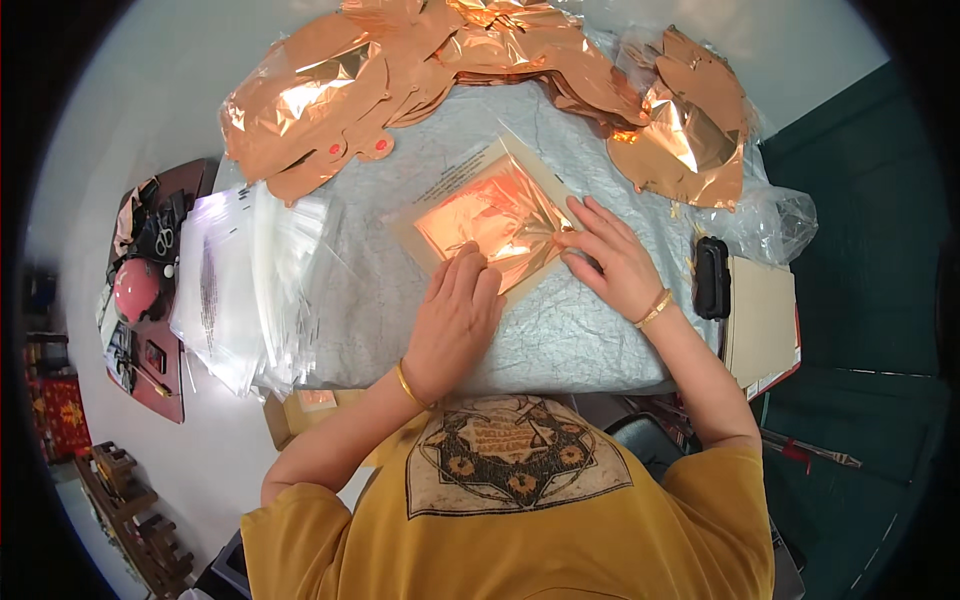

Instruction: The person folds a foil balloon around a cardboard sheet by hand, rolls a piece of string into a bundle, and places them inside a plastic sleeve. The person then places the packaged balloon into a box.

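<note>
A flat copper-coloured foil balloon (485, 205) lies folded inside a clear plastic bag (452, 178) in front of me, set at a slant. My left hand (462, 305) is on its near left edge, fingers bent and pressed together on the bag. My right hand (612, 262) rests at the right edge with the fingers stretched out and somewhat apart, and a fingertip touches the bag where the foil puckers into creases. Beneath both hands is a silvery, wrinkled sheet (570, 340) covering the work surface.
Stacked copper foil balloons (330, 95) curve around the far side, with more foil balloons (690, 130) at right. A pile of clear plastic bags (255, 290) lies at left. A black holder-like object (711, 278) and a cardboard box (765, 320) stand right. A dark red table (165, 395) holds a pink round object (143, 290).
</note>
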Demonstrator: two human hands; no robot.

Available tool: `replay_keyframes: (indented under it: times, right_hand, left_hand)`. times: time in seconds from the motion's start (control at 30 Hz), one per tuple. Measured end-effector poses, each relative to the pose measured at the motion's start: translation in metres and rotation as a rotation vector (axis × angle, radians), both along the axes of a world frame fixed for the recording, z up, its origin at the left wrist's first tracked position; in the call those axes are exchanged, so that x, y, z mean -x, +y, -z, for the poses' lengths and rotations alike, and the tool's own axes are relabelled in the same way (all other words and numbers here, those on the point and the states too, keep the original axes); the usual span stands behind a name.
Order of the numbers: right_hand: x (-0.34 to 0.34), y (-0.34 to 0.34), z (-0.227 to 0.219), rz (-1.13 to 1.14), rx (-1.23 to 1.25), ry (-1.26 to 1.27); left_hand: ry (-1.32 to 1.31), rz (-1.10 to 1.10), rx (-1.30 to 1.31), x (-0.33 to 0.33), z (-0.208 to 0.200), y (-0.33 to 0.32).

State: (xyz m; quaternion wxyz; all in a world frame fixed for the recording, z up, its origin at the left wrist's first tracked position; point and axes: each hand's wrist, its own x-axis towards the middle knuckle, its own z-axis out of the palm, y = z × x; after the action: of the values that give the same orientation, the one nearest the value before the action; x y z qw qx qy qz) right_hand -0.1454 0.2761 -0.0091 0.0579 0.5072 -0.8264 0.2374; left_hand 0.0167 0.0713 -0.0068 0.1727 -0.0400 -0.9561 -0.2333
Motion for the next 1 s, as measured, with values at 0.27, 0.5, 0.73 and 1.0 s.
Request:
replay_keyframes:
  times: [0.27, 0.5, 0.73, 1.0]
  right_hand:
    - [-0.005, -0.003, -0.003, 0.028, 0.004, -0.049]
    - [-0.003, 0.0, 0.001, 0.043, 0.016, -0.076]
    - [-0.007, -0.001, -0.006, 0.084, 0.096, -0.17]
    - [0.008, 0.001, -0.013, 0.073, 0.002, -0.174]
  left_hand:
    - [0.051, -0.059, 0.063, 0.003, -0.001, 0.002]
    - [0.061, -0.047, 0.024, 0.002, 0.002, 0.001]
    - [0.112, -0.039, 0.037, 0.001, 0.004, -0.001]
    - [0.119, -0.169, 0.111, -0.003, 0.009, 0.0]
